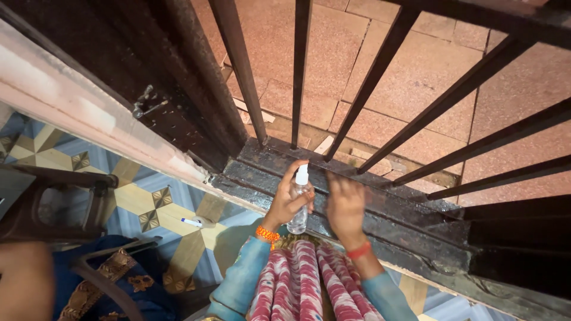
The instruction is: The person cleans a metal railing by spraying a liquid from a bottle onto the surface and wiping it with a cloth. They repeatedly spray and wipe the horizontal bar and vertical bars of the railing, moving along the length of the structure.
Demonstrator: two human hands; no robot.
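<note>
My left hand [285, 202] grips a small clear spray bottle [299, 205] with a white nozzle, index finger raised over the top. It is held upright just above the dark metal sill [410, 223] of a barred window. Beside the bottle, my right hand [345, 205] hovers with fingers loosely curled, its back towards me, holding nothing that I can see. Both wrists carry orange-red thread bands, and both sleeves are light blue. A red and white patterned cloth [309, 279] hangs between my arms.
Dark iron bars [300, 71] rise from the sill, with reddish paving stones [416, 77] beyond. A pale window frame [89, 119] runs diagonally at left. Below lie patterned floor tiles [148, 202], a white pen-like object [191, 222], a dark chair [53, 202] and blue fabric [119, 279].
</note>
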